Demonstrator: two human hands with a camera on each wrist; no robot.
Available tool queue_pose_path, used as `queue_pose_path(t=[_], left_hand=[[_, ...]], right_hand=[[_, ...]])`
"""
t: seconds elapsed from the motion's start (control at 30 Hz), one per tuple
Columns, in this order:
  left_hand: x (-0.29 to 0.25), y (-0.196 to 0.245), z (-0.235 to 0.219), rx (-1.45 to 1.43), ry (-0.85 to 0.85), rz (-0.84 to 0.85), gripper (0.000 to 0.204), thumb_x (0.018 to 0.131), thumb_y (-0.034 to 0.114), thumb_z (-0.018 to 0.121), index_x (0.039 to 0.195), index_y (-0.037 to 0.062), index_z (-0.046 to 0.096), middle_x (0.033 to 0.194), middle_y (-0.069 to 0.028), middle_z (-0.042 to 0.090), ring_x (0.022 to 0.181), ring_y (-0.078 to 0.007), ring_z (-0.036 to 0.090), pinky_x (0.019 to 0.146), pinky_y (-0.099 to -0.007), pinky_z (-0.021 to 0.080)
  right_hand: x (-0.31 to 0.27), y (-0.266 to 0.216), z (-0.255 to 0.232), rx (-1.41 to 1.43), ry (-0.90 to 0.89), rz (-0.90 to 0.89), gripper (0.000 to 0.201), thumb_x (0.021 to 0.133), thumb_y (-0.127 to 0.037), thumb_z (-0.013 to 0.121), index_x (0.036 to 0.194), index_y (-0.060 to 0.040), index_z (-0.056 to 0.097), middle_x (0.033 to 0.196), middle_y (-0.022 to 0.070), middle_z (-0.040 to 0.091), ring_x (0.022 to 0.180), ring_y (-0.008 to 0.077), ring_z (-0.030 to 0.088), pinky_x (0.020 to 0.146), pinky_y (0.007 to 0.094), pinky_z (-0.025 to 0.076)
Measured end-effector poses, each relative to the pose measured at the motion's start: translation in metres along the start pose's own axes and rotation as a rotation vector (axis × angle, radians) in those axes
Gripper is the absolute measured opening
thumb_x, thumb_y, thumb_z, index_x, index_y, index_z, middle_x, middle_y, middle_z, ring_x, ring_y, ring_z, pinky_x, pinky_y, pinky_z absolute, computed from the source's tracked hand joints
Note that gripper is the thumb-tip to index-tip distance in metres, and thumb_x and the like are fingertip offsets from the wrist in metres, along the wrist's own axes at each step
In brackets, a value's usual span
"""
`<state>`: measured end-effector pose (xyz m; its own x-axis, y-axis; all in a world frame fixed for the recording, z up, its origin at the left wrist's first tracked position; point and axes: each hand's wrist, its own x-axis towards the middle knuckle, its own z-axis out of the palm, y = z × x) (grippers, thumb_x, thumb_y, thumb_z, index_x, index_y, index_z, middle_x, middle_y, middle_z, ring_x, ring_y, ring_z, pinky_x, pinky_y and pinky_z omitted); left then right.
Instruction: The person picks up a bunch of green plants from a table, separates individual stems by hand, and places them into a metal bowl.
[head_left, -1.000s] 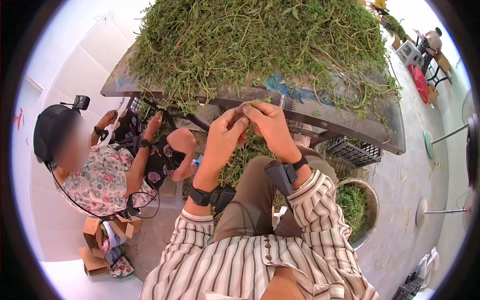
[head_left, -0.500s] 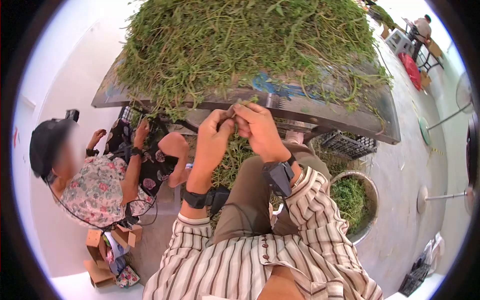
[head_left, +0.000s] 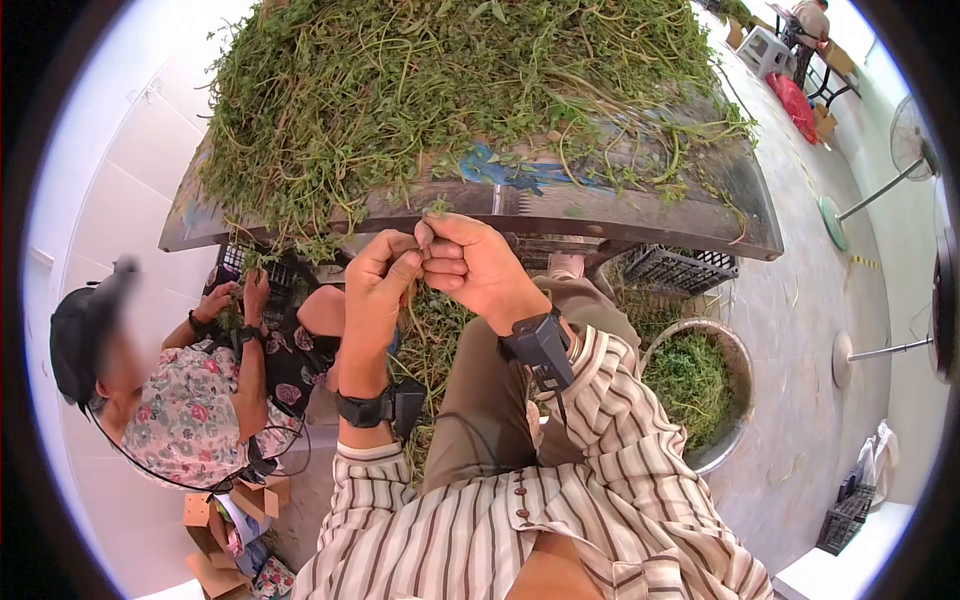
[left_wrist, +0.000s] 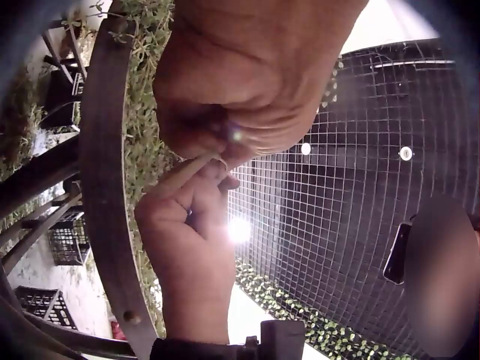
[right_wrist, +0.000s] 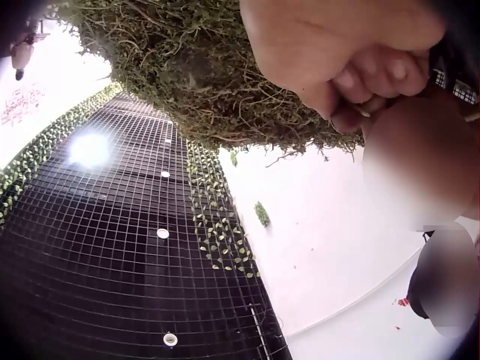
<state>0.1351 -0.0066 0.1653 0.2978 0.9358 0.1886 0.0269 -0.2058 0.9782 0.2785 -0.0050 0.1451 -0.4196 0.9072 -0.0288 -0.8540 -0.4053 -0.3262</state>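
Both hands meet fingertip to fingertip just off the near edge of a table heaped with green stemmed plants. The left hand pinches a thin stem between thumb and forefinger. The right hand has its thumb and forefinger on the same small piece, its other fingers curled. In the left wrist view a pale stem runs between the two hands. The right wrist view has the right hand close above the other, mostly hiding the piece.
At the left sits another person with hands near a plant sprig. A round tub of greens stands at the right, a black crate below the table. Cardboard boxes lie lower left; fans stand far right.
Both hands have shifted left in the head view, still together at the fingertips. The surroundings have also shifted left. The seated person's hands have come closer together.
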Motion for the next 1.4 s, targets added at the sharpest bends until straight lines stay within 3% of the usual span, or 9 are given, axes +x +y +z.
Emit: queue_pose_path(t=[0.3, 0.37, 0.4, 0.5, 0.63, 0.83, 0.9, 1.2, 1.4], left_hand=[[-0.005, 0.001, -0.003, -0.431, -0.086, -0.013, 0.018, 0.087, 0.019, 0.060, 0.091, 0.0016, 0.058, 0.068, 0.0019, 0.051, 0.051, -0.0020, 0.041, 0.044, -0.0162, 0.030], [-0.002, 0.002, -0.001, -0.465, 0.122, -0.096, 0.017, 0.086, 0.016, 0.062, 0.093, 0.0010, 0.058, 0.069, 0.0003, 0.054, 0.052, -0.0028, 0.044, 0.044, -0.0168, 0.034], [0.002, 0.003, -0.001, -0.481, 0.178, -0.087, 0.014, 0.085, 0.011, 0.061, 0.094, 0.0006, 0.058, 0.071, -0.0018, 0.057, 0.054, -0.0044, 0.048, 0.046, -0.0180, 0.041], [0.016, 0.010, 0.000, -0.339, 0.255, -0.024, 0.014, 0.085, 0.009, 0.061, 0.095, -0.0004, 0.058, 0.074, -0.0036, 0.059, 0.056, -0.0065, 0.052, 0.048, -0.0196, 0.046], [0.038, 0.021, 0.008, -0.123, 0.278, 0.077, 0.014, 0.085, 0.008, 0.060, 0.095, -0.0023, 0.060, 0.078, -0.0044, 0.061, 0.062, -0.0072, 0.056, 0.052, -0.0197, 0.049], [0.068, 0.031, 0.015, 0.186, 0.012, 0.078, 0.020, 0.086, 0.010, 0.058, 0.104, -0.0003, 0.060, 0.085, -0.0033, 0.062, 0.069, -0.0071, 0.056, 0.057, -0.0208, 0.048], [0.084, 0.035, 0.019, 0.375, -0.058, 0.142, 0.030, 0.087, 0.016, 0.056, 0.113, 0.0011, 0.057, 0.100, -0.0059, 0.061, 0.079, -0.0100, 0.056, 0.062, -0.0233, 0.048], [0.179, 0.040, 0.090, 0.660, -0.445, 0.394, 0.041, 0.085, 0.023, 0.056, 0.120, 0.0019, 0.053, 0.111, -0.0107, 0.058, 0.090, -0.0178, 0.057, 0.074, -0.0309, 0.048], [0.229, 0.015, 0.144, 0.834, -0.584, 0.360, 0.045, 0.085, 0.023, 0.055, 0.123, 0.0016, 0.050, 0.119, -0.0140, 0.054, 0.099, -0.0235, 0.054, 0.084, -0.0345, 0.043]], right_hand=[[0.003, -0.027, -0.013, 0.146, -0.207, -0.128, 0.026, 0.093, -0.027, 0.047, 0.079, -0.0065, 0.051, 0.058, -0.0060, 0.033, 0.048, 0.0051, 0.032, 0.041, 0.0192, 0.028], [0.002, -0.037, -0.008, 0.200, -0.143, -0.257, 0.026, 0.095, -0.030, 0.044, 0.092, -0.0049, 0.051, 0.062, -0.0041, 0.036, 0.052, 0.0069, 0.035, 0.045, 0.0205, 0.032], [0.001, -0.039, -0.004, 0.112, -0.033, -0.282, 0.033, 0.095, -0.033, 0.044, 0.107, -0.0033, 0.048, 0.067, -0.0027, 0.043, 0.058, 0.0079, 0.041, 0.050, 0.0212, 0.038], [-0.002, -0.030, 0.009, -0.365, 0.189, -0.360, 0.030, 0.093, -0.034, 0.047, 0.101, -0.0056, 0.051, 0.074, 0.0010, 0.053, 0.064, 0.0079, 0.048, 0.052, 0.0218, 0.041], [-0.005, -0.015, 0.012, -0.678, 0.060, -0.299, 0.028, 0.091, -0.030, 0.050, 0.091, -0.0036, 0.058, 0.072, -0.0008, 0.052, 0.059, 0.0062, 0.047, 0.053, 0.0207, 0.041], [-0.004, -0.024, 0.005, -0.702, 0.144, -0.335, 0.021, 0.091, -0.021, 0.047, 0.081, -0.0043, 0.055, 0.060, -0.0017, 0.046, 0.050, 0.0044, 0.039, 0.040, 0.0213, 0.028], [-0.009, -0.028, 0.006, -0.431, 0.329, -0.432, 0.017, 0.091, -0.019, 0.046, 0.084, -0.0047, 0.051, 0.060, -0.0012, 0.043, 0.048, 0.0057, 0.035, 0.040, 0.0214, 0.026], [-0.017, -0.050, -0.017, -0.041, 0.453, -0.502, 0.012, 0.090, -0.014, 0.043, 0.098, -0.0049, 0.043, 0.067, 0.0008, 0.042, 0.050, 0.0087, 0.035, 0.044, 0.0257, 0.029], [-0.026, -0.068, -0.026, 0.036, 0.481, -0.669, 0.010, 0.091, -0.014, 0.042, 0.097, -0.0063, 0.041, 0.066, -0.0002, 0.039, 0.049, 0.0080, 0.033, 0.043, 0.0252, 0.029]])
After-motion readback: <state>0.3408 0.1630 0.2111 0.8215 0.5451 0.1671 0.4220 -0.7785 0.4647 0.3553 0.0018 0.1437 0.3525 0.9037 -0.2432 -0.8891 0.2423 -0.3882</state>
